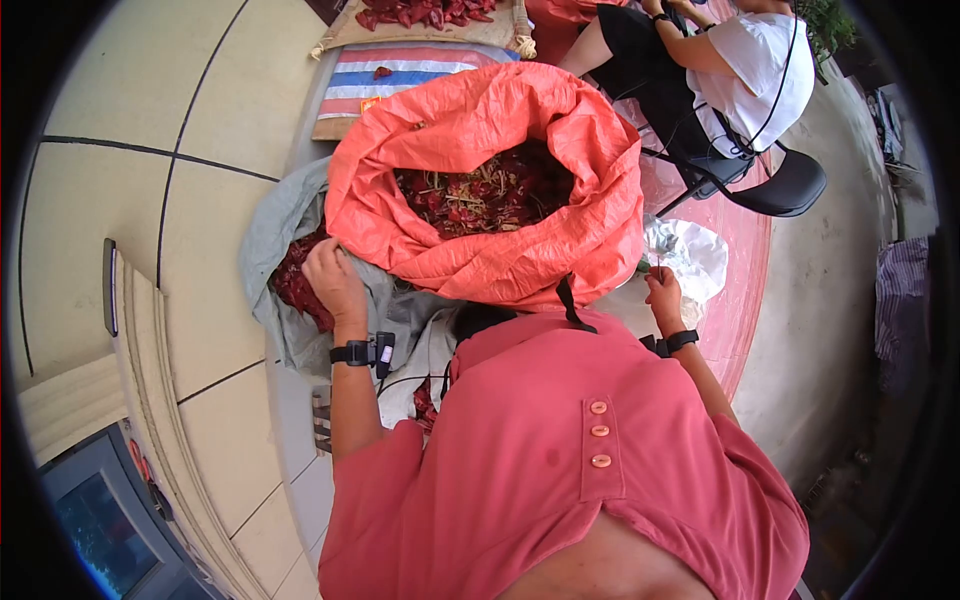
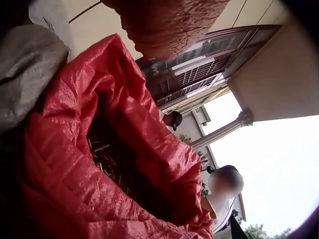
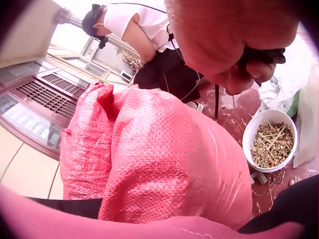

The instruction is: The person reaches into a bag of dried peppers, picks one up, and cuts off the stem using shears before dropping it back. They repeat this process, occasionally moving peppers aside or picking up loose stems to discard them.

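My left hand (image 1: 335, 283) reaches over dried red chilies (image 1: 292, 282) in an open grey sack (image 1: 262, 225). Its loosely bent fingers lie against them, and the fingertips are partly hidden. In the left wrist view, the palm (image 2: 169, 25) hangs above a red woven sack. On the other side, my right hand (image 1: 664, 295) curls its fingers round a small dark tool (image 3: 266, 55), whose kind I cannot tell. Between my hands stands the big red sack (image 1: 480, 95), its mouth wide and rolled outward. Inside lie chilies mixed with pale stems (image 1: 485, 195).
A white bucket (image 3: 247, 134) of cut stems stands on the red floor, near a clear plastic bag (image 1: 700, 255). Beyond the sack, a person in a white shirt (image 1: 765, 75) sits on a black chair (image 1: 790, 185). More chilies (image 1: 425, 12) lie on a far sack above striped cloth (image 1: 400, 75).
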